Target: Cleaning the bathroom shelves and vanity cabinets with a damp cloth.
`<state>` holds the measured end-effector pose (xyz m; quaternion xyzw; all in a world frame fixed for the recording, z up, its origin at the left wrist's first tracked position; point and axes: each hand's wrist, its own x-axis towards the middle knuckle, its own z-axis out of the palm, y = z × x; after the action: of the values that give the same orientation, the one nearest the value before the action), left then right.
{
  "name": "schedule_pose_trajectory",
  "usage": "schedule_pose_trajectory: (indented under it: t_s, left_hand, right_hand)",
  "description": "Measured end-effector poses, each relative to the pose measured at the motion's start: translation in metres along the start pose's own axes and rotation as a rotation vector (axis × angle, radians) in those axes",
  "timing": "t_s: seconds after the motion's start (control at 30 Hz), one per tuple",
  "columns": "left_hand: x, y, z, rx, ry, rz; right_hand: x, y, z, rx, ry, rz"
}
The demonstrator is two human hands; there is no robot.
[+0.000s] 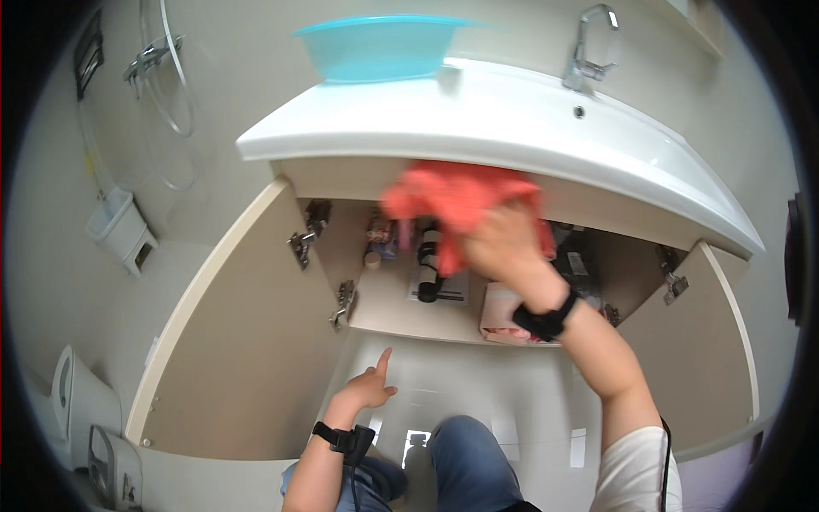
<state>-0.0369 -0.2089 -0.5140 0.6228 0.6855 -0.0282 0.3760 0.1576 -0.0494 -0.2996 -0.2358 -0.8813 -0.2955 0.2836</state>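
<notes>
Right hand (pixel 505 243) was raised in front of the open cabinet (pixel 401 294) under the sink (pixel 512 119), fingers closed on a red cloth (pixel 456 196). Cloth bunched above and to the left of the hand, blurred, hanging just under the sink's front edge. Black band on that wrist.

Left hand (pixel 368 388) sat low, well apart from the right, over the pale floor (pixel 461 384) just in front of the cabinet's bottom shelf. Index finger stuck out toward the shelf, other fingers curled, nothing in it. Black wrist band here too.

Behind the right hand, on the shelf: a dark bottle (pixel 429 264) standing just left of the hand (partly hidden by the cloth), small containers (pixel 381 239) further left, a pink pack (pixel 499 311) just below the wrist. Stuff to the right of the hand was too dark to tell.

Left door (pixel 247 341) swung wide open, beyond the left hand; right door (pixel 699 333) open on the far side of the right forearm.

Above the right hand: faucet (pixel 589 51) on the sink, and a blue basin (pixel 380 47) up and to the left on the counter end. Far left of the left hand: shower hose (pixel 166 77) on the wall, white bin (pixel 119 226) on the floor.

Knee in jeans (pixel 469 461) between the two forearms.
</notes>
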Motion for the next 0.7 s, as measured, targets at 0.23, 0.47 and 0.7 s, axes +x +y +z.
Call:
schedule_pose_trajectory:
  t_s: [0.23,0.47,0.7]
  left_hand:
    - [0.012,0.015,0.004,-0.049,-0.01,0.104]
    - [0.014,0.006,0.009,-0.008,-0.011,0.092]
    - [0.019,0.006,0.01,-0.035,-0.006,0.15]
  right_hand:
    - [0.008,0.012,0.008,0.161,0.152,-0.136]
    - [-0.131,0.119,-0.054,-0.196,0.15,0.236]
    - [-0.203,0.149,-0.038,-0.354,0.504,0.673]
